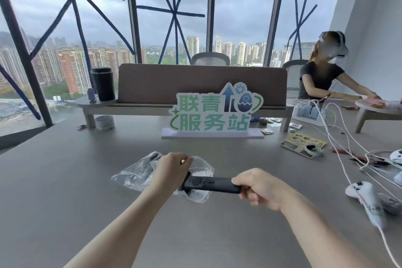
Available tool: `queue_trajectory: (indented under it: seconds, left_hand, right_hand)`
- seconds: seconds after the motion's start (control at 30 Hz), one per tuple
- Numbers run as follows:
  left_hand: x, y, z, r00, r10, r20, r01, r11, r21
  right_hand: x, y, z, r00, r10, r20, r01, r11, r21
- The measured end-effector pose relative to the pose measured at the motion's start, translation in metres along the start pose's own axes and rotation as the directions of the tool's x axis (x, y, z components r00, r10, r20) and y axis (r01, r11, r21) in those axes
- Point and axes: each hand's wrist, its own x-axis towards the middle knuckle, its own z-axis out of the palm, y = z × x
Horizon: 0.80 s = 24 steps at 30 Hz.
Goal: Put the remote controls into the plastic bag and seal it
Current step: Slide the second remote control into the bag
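A clear plastic bag [134, 173] lies crumpled on the grey table [65, 180] in front of me. My left hand [171, 169] pinches the bag's upper edge at its mouth. My right hand [256, 187] grips the right end of a black remote control [208, 184], held level. The remote's left tip sits at the bag's mouth, just under my left hand. A dark shape [154, 156] shows through the bag at its far left; I cannot tell what it is.
A green and white sign [215, 113] stands behind the bag. A desk riser carries a black cup [103, 84]. White controllers [365, 200], cables and a card [303, 144] lie at the right. A person wearing a headset [322, 76] sits at the far right.
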Motion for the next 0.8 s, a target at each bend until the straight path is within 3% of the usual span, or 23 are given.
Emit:
queue_trajectory:
  seconds: [0.1,0.17,0.23,0.27,0.4,0.5,0.63,0.73,0.8]
  left_hand:
    - [-0.007,-0.001,-0.004,1.0,0.014,0.009,-0.014,1.0,0.01]
    - [-0.009,-0.007,-0.008,1.0,0.01,0.015,-0.011,0.999,0.034]
    - [-0.01,-0.014,-0.012,1.0,0.002,0.011,-0.003,0.998,0.055]
    - [-0.011,-0.018,-0.014,1.0,-0.003,0.014,0.002,0.998,0.06]
    - [-0.017,-0.026,-0.018,0.998,0.007,0.062,-0.011,0.998,0.062]
    - [-0.02,-0.029,-0.023,0.983,0.024,0.179,-0.044,0.993,0.107]
    - [-0.03,-0.038,-0.03,0.916,0.065,0.396,-0.204,0.926,0.318]
    - [-0.033,-0.047,-0.035,0.947,-0.044,0.319,-0.116,0.878,0.464]
    - [-0.028,-0.045,-0.045,0.979,-0.125,0.162,0.022,0.851,0.524]
  right_hand:
    - [0.028,-0.002,0.048,0.998,-0.05,-0.031,0.051,0.998,0.029]
    - [0.044,-0.003,0.065,0.98,-0.088,-0.181,0.084,0.996,-0.029]
    - [0.055,0.0,0.069,0.903,-0.171,-0.394,0.094,0.974,-0.207]
    - [0.056,0.0,0.07,0.878,-0.207,-0.431,0.085,0.955,-0.285]
    - [0.069,0.003,0.075,0.93,-0.159,-0.331,0.016,0.918,-0.395]
    - [0.076,0.002,0.078,0.88,-0.254,-0.402,0.049,0.89,-0.454]
    - [0.072,0.001,0.076,0.859,-0.251,-0.446,0.122,0.947,-0.297]
    - [0.061,-0.012,0.076,0.868,-0.211,-0.45,0.203,0.977,-0.065]
    - [0.052,-0.028,0.073,0.865,-0.163,-0.475,0.252,0.959,0.129]
